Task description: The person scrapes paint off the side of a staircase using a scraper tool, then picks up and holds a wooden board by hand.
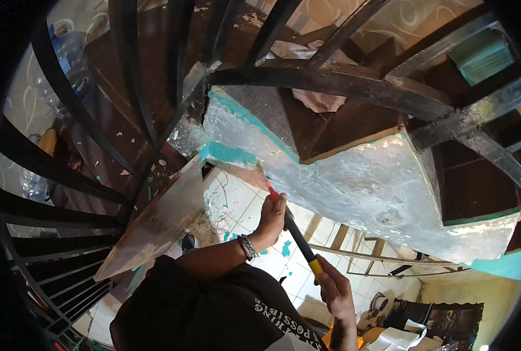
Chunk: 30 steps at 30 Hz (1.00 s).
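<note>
My left hand [270, 219], with a bracelet at the wrist, is closed round the red upper part of a long-handled tool [298, 237]. Lower down, my right hand [335, 286] grips the handle near its yellow band. The tool's thin tip meets the grey side wall of the staircase [354, 175], close to a remaining patch of turquoise paint [231, 153]. Whether the tip has a blade is too small to tell. More turquoise runs along the wall's upper edge.
Dark metal railings [342, 82] curve over brown steps [354, 128]. A wooden board [161, 216] slants at the left. Paint flakes lie on the white tiled floor [252, 216] below. Large plastic bottles [67, 76] stand at upper left; a ladder-like wooden frame [377, 248] is at right.
</note>
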Each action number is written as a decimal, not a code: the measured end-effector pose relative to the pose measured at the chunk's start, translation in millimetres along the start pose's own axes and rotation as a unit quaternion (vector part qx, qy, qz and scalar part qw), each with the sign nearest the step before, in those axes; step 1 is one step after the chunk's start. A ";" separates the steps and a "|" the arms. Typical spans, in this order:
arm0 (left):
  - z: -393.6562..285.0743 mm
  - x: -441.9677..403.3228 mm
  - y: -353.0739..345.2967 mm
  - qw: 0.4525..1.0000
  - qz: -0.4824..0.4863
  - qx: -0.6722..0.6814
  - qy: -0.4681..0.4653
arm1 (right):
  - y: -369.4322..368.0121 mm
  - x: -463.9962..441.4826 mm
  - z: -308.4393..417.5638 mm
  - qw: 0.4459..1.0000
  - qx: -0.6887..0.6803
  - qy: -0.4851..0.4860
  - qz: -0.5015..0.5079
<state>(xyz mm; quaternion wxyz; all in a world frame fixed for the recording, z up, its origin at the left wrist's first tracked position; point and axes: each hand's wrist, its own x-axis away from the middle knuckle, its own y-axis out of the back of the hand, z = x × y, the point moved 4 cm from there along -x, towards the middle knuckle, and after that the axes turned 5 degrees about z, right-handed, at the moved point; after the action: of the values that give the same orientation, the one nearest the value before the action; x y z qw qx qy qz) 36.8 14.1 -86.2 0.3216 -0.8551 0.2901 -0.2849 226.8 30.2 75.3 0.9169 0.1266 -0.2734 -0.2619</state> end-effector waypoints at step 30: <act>-9.4 -3.9 7.8 0.995 0.028 -0.092 -0.026 | 5.5 -13.0 -1.0 0.997 0.050 0.066 0.008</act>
<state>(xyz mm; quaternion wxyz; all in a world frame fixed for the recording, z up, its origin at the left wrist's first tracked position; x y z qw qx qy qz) 25.5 8.3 -87.0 0.2570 -0.8798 0.3304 -0.2253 220.4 42.1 70.9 0.9274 0.1872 -0.2260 -0.2318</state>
